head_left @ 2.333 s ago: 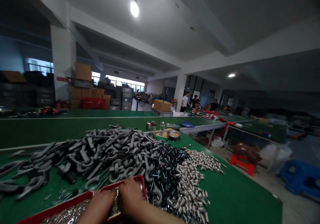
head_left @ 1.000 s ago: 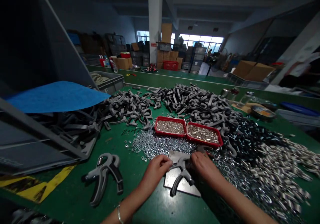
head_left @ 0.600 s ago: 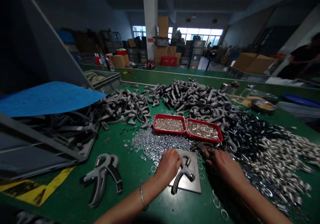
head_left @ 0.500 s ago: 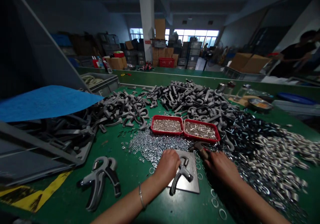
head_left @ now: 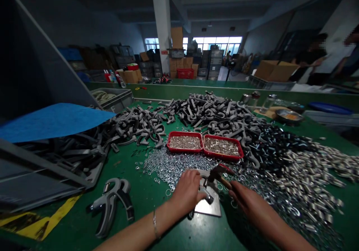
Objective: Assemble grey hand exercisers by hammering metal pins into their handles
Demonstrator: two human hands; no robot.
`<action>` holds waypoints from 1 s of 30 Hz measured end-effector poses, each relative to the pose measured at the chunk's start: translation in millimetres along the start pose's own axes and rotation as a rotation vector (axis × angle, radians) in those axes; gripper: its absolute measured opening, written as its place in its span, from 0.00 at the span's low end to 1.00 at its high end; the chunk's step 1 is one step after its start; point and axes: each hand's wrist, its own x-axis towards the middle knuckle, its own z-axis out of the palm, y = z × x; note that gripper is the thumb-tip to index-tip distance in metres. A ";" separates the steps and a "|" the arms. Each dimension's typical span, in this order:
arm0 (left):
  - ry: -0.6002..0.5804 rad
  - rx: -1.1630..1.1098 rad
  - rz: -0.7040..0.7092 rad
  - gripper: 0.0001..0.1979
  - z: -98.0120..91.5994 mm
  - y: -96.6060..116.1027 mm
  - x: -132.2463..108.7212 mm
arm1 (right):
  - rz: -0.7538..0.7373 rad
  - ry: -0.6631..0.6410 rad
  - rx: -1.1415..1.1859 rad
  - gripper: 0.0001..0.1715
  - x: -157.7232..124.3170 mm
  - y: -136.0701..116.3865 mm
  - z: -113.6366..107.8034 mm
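Nearest, the left hand (head_left: 187, 189) is curled over a hand grip exerciser (head_left: 206, 195), pinning it to a flat metal plate (head_left: 209, 209) on the green desk (head_left: 157, 228); one leg tip shows below that hand, and the long axis seems to run from there up and rightward, though the fingers hide much of it. The right hand (head_left: 246, 197), farther from the exerciser, is clenched round the wooden handle of a hammer (head_left: 226, 183), which slants up and leftward so that the head hangs by the exerciser's far end; whether they touch cannot be told. The piece thus lies to the right hand's left, with the left fingers close to the hammer head. Well to the left rests another hand grip exerciser (head_left: 113, 206), beside a grey crate (head_left: 47, 180) under a blue sheet (head_left: 56, 122). Loose rings (head_left: 293, 210) spread to the right, and small nuts (head_left: 162, 167) lie just past the plate. Beyond them two red trays (head_left: 185, 150) of small metal parts sit side by side, before heaped grey handles (head_left: 215, 111), black screw-ended knobs (head_left: 269, 141) and silvery cylinders (head_left: 305, 176). A cardboard box (head_left: 276, 71) stands farther off.
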 end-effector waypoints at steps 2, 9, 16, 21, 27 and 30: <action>0.051 -0.085 -0.158 0.38 7.5 6.0 -10.7 | -0.056 0.026 0.050 0.19 -1.4 -13.4 -1.1; 0.062 -0.097 -0.319 0.44 20.1 13.9 -19.3 | -0.055 -0.123 0.004 0.15 11.2 -23.1 0.8; -0.009 -0.640 -0.410 0.39 -6.4 -1.9 -3.0 | 0.248 -0.013 0.225 0.27 -9.9 53.0 -2.2; 0.120 -0.499 -0.374 0.29 -10.5 -20.1 -7.9 | 0.078 0.226 -0.361 0.20 14.2 57.6 -8.4; 0.045 -0.270 -0.235 0.25 3.6 -12.3 -33.5 | -0.031 0.292 -0.472 0.05 88.5 38.3 -1.6; -0.006 -0.236 -0.259 0.31 6.0 1.9 -37.7 | -0.064 0.273 -0.407 0.05 95.0 37.7 -8.6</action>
